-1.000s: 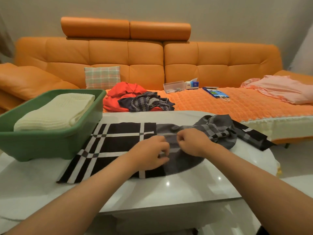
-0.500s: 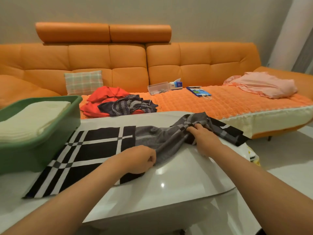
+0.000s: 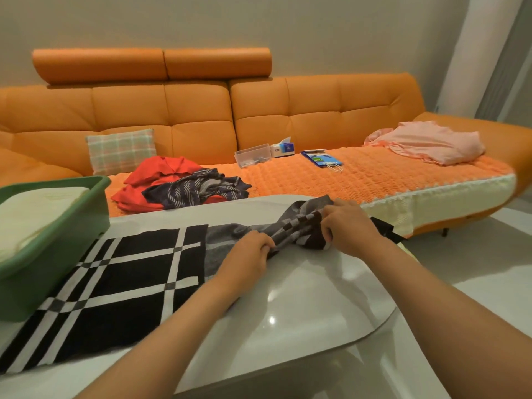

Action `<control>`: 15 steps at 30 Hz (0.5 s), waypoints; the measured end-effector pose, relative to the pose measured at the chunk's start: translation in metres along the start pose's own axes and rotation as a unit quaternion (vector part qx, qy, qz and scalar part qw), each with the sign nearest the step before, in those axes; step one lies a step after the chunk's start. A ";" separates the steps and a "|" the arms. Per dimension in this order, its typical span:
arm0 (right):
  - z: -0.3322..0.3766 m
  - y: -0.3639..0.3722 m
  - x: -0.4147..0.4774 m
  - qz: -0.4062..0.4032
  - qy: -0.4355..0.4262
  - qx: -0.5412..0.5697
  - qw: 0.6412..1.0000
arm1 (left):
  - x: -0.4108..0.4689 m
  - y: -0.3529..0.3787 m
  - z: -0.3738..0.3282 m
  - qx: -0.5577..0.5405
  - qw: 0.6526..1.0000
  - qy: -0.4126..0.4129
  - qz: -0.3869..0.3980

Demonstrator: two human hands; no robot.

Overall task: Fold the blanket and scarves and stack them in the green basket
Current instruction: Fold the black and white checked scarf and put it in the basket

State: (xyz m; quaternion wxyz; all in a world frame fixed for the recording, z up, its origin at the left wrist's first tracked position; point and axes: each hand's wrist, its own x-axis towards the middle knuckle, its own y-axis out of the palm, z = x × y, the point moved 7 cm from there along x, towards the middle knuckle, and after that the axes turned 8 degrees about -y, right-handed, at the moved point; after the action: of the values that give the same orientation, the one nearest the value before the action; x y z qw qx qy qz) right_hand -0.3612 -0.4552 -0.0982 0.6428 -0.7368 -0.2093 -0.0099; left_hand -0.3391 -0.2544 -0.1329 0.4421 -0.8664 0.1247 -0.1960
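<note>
A long black, white and grey checked scarf [image 3: 121, 280] lies along the white table [image 3: 288, 309], flat at the left and bunched at the right. My left hand [image 3: 247, 259] grips its grey middle part. My right hand [image 3: 349, 228] pinches the bunched checked end near the table's right edge. The green basket [image 3: 57, 240] stands at the left on the table with a folded cream blanket [image 3: 31, 211] inside. A red cloth [image 3: 155, 180] and a dark striped scarf [image 3: 198, 188] lie heaped on the sofa behind.
An orange sofa [image 3: 288, 110] runs behind the table, with a plaid cushion [image 3: 121, 151], a clear box [image 3: 253, 155], a tissue pack [image 3: 283, 148], a blue packet [image 3: 321, 159] and a pink cloth [image 3: 429, 142]. White floor lies at the right.
My right hand has slid right along the scarf to its bunched end, and my left hand has followed to the grey part. The view has swung right, pushing the basket toward the left edge.
</note>
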 end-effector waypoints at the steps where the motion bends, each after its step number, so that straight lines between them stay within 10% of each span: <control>1: -0.004 0.003 -0.004 0.039 0.011 -0.011 0.999 | -0.002 -0.006 -0.001 -0.052 0.998 -0.004 0.018; 8: 0.001 0.005 -0.008 0.075 0.045 0.100 0.991 | -0.043 0.027 -0.042 0.085 0.928 0.050 0.360; 12: 0.008 0.004 -0.001 0.042 0.044 0.118 0.991 | -0.034 0.023 -0.046 0.064 0.931 0.032 0.358; 15: 0.005 -0.021 0.002 -0.066 0.043 0.161 0.984 | -0.017 0.008 -0.045 0.034 0.977 0.033 0.206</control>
State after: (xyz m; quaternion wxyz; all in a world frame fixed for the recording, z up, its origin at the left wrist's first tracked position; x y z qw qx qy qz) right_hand -0.3673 -0.4481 -0.0792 0.7595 -0.6069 -0.2285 -0.0504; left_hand -0.3751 -0.2845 -0.1193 0.4981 -0.7996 0.3078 -0.1332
